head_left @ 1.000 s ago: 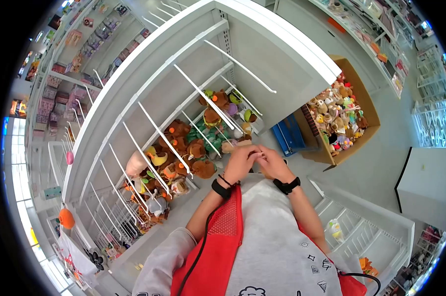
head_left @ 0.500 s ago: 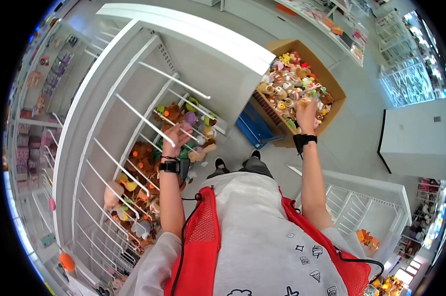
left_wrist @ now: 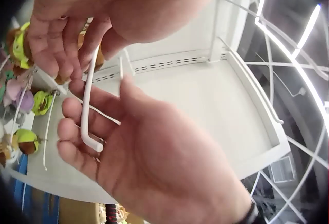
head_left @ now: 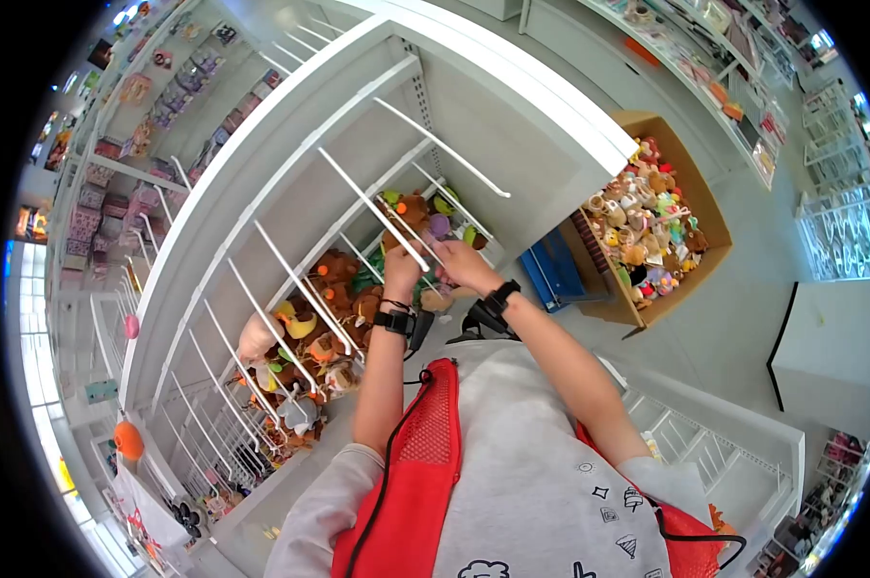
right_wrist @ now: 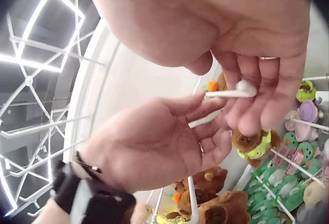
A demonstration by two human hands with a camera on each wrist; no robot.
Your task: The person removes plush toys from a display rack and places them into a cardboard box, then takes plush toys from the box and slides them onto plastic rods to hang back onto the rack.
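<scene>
My left hand (head_left: 403,272) and right hand (head_left: 466,267) meet at the free end of a white display hook (left_wrist: 87,100). In the left wrist view, the bent tip crosses the right hand's fingers, which are slightly bent with the thumb apart. From the right wrist side, the left hand (right_wrist: 154,142) shows its palm, loosely bent fingers overlapping the hook. No plush toy shows in either hand. Behind them hang a brown plush toy (right_wrist: 252,144) with a yellow-green collar, purple plush (right_wrist: 308,111) and green plush (right_wrist: 277,180).
More white hooks (head_left: 276,255) stick out from the rack's back panel, brown plush toys (head_left: 334,270) hanging low among them. To the right stand a cardboard box (head_left: 716,202) full of small plush toys and a blue crate (head_left: 552,270). A white side panel (head_left: 521,125) divides them from the hooks.
From meeting in front of the body, the hands parted, left toward the hooks and right over the cardboard box. Now the right hand is back beside the left at the hook's end.
</scene>
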